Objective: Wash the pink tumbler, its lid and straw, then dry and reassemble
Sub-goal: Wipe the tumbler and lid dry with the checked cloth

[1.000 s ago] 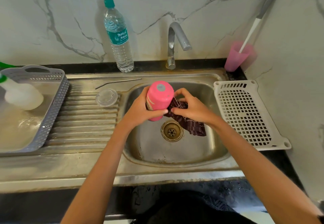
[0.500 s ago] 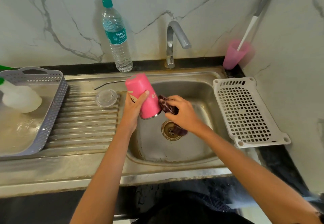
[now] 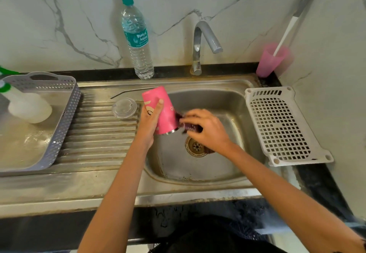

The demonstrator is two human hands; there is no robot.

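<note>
The pink tumbler (image 3: 165,112) is held mouth-down and tilted over the sink (image 3: 198,173). The left grip (image 3: 149,123) wraps round its body. The right grip (image 3: 208,129) clutches a dark cloth (image 3: 190,127) against its side. The shell looks rigid, light and probably slick when wet, so hold it mid-body, clear of the steel rim. Its white lettering is partly covered and unreadable. The water bottle (image 3: 137,40) label reads "Suriya Aqua".
</note>
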